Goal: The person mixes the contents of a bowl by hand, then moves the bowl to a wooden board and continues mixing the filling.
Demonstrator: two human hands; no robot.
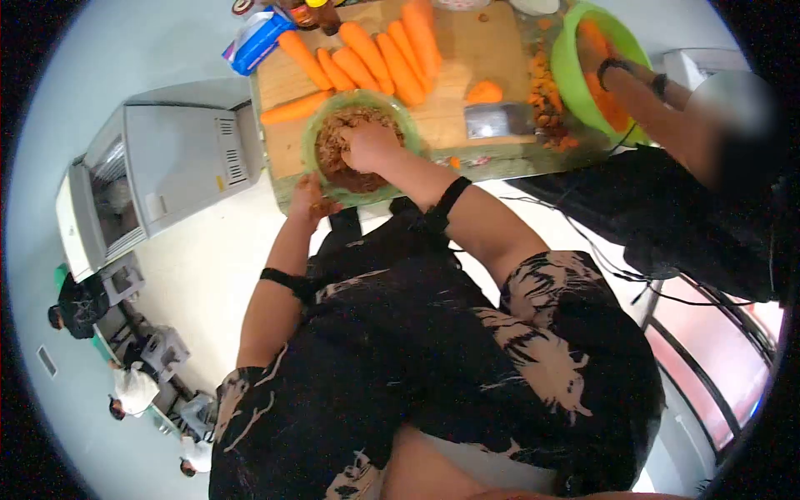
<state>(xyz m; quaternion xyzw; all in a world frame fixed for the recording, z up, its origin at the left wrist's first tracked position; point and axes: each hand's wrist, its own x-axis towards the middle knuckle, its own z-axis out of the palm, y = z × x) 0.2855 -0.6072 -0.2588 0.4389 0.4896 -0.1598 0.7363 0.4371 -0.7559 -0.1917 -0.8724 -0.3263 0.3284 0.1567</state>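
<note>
A pale green bowl (406,125) of brown minced mixture (332,137) stands at the front edge of the wooden board. My right hand (372,148) is down in the mixture, its fingertips buried. At the bowl's lower left rim is my left hand (310,200), with bits of mixture on its fingers; it touches the rim, and the fingers are curled against it. Several peeled carrots (367,54) lie on the board just behind the bowl, and one more carrot (292,109) lies to its left.
A co-worker's hands reach into a green basin (569,75) of carrots at the right. A cleaver (500,121), a carrot piece (484,92) and peelings (546,100) lie nearby. A blue packet (257,40) and bottles (323,15) stand at the back left. Other people are at far left.
</note>
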